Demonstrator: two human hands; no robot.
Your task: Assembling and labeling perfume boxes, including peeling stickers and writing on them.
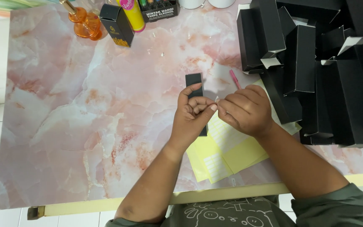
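Left hand (193, 114) clamped on slim black box (194, 80); right hand (245, 110) pinched together at it, above yellow label sheets (232, 156).

on the table (64, 138), the left hand (192, 115) holds a slim box (194, 80) upright near the middle, and the right hand (245, 110) touches it just to the right. sticker sheets (227, 155) lie under both hands, toward the near edge. a pile of folded boxes (316, 67) fills the right side. a pen (234, 78) lies between the pile and the slim box. at the far edge stand a glass bottle (85, 21), a small carton (116, 24) and a tube (133, 14), left to right.
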